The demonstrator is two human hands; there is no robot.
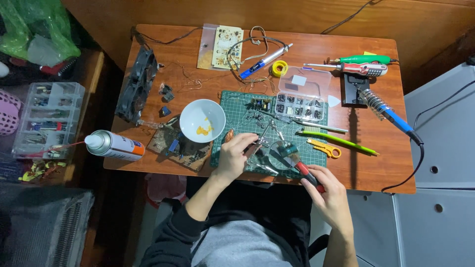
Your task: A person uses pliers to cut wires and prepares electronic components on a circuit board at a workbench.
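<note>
Left hand (pixel 232 157) is reaching onto the green cutting mat (pixel 237 106), fingers pinching something small at the helping-hands stand (pixel 269 136); can't tell what the bit is, too tiny. Right hand (pixel 330 195) is wrapping closed around the red handle of a tool (pixel 303 168), its dark tip lying over the round magnifier (pixel 283 154) at the mat's front edge. Just left of the mat a white bowl (pixel 202 120) with yellow stuff is sitting, a circuit board (pixel 179 148) below it. A clear parts box (pixel 302 94) is resting on the mat's far right corner. Spray can (pixel 115 146) is lying at the worktop (pixel 376 163) left edge.
</note>
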